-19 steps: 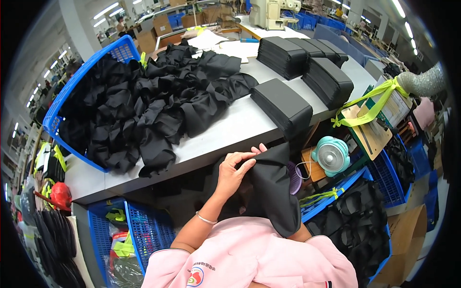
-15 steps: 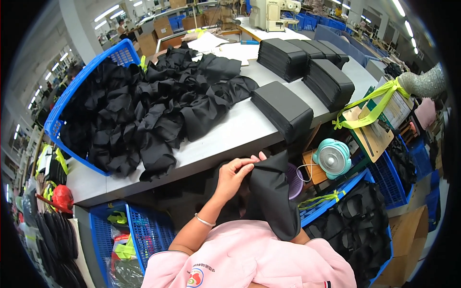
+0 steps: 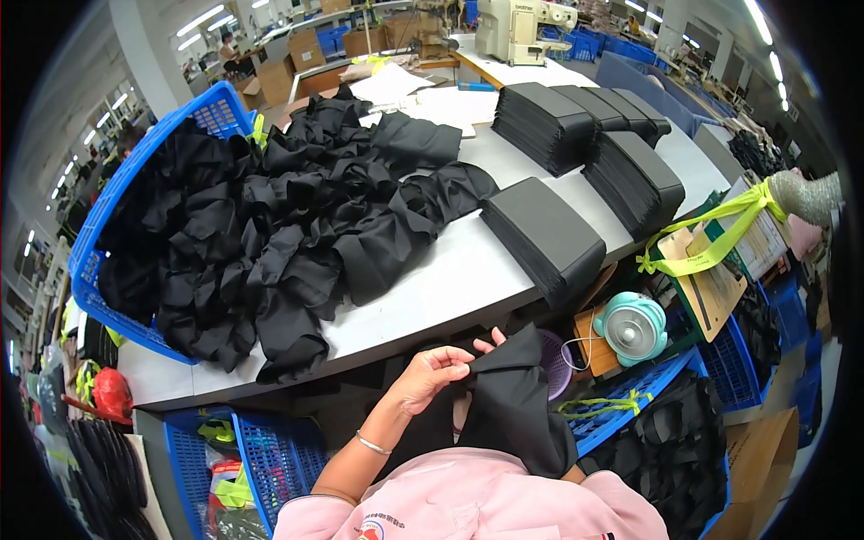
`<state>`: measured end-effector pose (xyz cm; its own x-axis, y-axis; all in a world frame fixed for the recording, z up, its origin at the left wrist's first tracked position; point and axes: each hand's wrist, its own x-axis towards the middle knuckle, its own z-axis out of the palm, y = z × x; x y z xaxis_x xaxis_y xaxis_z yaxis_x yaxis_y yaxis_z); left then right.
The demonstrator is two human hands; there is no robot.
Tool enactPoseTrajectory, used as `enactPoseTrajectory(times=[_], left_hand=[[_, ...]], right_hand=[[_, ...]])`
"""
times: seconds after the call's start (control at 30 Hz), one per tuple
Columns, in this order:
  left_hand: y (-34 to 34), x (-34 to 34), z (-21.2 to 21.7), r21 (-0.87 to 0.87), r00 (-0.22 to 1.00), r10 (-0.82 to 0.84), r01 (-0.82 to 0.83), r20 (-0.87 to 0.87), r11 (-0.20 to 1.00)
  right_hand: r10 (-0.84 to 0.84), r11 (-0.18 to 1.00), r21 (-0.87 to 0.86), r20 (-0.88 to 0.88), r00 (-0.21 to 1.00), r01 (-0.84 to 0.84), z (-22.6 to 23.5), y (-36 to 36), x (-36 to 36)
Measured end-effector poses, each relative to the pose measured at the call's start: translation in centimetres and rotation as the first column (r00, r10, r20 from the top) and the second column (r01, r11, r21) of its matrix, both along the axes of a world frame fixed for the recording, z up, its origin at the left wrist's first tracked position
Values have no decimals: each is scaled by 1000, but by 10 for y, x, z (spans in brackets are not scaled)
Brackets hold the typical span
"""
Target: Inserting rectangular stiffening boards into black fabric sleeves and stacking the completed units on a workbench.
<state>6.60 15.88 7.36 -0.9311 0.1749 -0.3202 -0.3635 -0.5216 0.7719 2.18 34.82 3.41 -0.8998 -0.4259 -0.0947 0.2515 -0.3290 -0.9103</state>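
Black fabric piece [image 3: 517, 405], lower centre of the frame: matt woven cloth, soft, folded at its upper edge where the left hand [image 3: 430, 376] pinches it. Left wrist carries a thin bracelet [image 3: 371, 444], shiny metal. Sleeve and front of the pink garment [image 3: 468, 499], bottom centre: matt knit-like cloth. Heap of black cloth pieces [image 3: 270, 225], upper left: matt, crumpled, creased. Bench [image 3: 450, 279] top: smooth grey surface with slight sheen. Stacks of black cut pieces [image 3: 544, 236], centre right: matt, flat, even edges. Blue basket [image 3: 99, 225], left: glossy plastic lattice. Small fan [image 3: 633, 327], right of centre: smooth teal plastic. Cardboard boxes at upper centre: dull brown board.
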Motion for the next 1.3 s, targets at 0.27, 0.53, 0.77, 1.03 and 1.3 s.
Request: enactPoseTrajectory(times=[0.27, 0.53, 0.77, 1.03, 1.3], left_hand=[[7, -17, -5, -268, 974, 91, -146, -207, 952], [44, 7, 50, -583, 638, -72, -646, -767, 492], [54, -1, 15, -613, 615, -198, -591, -763, 525], [-3, -64, 12, -432, 728, 510, -684, -459, 588], [-90, -98, 8, -370, 583, 680, -811, -445, 453]], right_hand=[[32, 983, 182, -356, 934, 36, 36, -36, -22], [221, 786, 478, -809, 545, 392, 75, -15, -55], [173, 958, 279, -400, 900, -60, -35, -26, -97], [51, 980, 193, 14, 999, -52, 32, -109, -37], [486, 874, -69, 80, 870, -481, 10, -25, 50]])
